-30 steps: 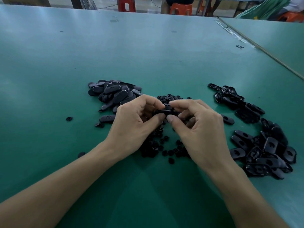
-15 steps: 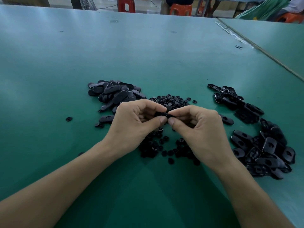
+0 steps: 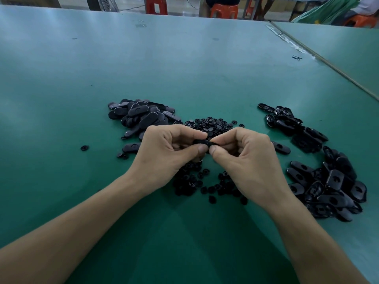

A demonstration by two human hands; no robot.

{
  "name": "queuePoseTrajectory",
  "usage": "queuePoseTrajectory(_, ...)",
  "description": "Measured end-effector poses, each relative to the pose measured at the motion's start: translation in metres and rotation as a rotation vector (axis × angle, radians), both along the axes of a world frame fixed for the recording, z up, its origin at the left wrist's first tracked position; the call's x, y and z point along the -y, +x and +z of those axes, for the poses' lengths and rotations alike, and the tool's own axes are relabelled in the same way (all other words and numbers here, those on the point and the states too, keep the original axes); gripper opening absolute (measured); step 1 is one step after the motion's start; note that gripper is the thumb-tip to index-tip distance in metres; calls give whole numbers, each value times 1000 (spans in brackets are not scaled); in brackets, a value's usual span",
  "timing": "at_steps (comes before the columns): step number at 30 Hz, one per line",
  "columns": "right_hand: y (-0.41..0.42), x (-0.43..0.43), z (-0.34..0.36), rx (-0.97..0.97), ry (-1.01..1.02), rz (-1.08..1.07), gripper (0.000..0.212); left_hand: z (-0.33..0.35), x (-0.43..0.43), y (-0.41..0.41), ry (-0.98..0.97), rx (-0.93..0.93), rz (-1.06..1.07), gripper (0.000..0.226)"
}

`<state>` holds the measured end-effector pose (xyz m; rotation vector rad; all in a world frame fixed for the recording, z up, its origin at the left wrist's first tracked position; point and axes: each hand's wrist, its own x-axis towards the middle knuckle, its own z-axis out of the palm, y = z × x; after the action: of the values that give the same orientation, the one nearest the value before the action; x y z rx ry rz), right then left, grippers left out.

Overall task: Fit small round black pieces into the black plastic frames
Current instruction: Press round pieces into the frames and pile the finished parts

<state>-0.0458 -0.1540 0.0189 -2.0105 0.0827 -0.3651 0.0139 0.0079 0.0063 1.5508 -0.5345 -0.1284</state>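
Observation:
My left hand and my right hand meet above the green table, both pinching one black plastic frame between thumbs and forefingers. Most of that frame is hidden by my fingers. A heap of small round black pieces lies just behind my hands, and more round pieces are scattered under my wrists. A pile of oval black frames sits to the left. Another pile of black frames with holes showing lies to the right.
A single frame lies beside my right hand. A stray round piece sits far left. A seam to a second table runs along the right. Orange stools and seated people are beyond the far edge.
Both hands have drawn slightly toward me, still pinching the same frame; the heap of round pieces behind them is now more exposed.

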Motion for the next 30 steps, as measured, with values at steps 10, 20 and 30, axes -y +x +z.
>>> queuePoseTrajectory(10,0,4,-2,34,-42,45,17,-3,-2,1,25,66,55,27)
queuePoseTrajectory(20,-2,15,7,38,-331,-195,19,-7,-1,4,-59,73,130,21)
queuePoseTrajectory(30,-9,48,7,-583,-762,-527,47,-5,-9,29,-326,-165,452,19)
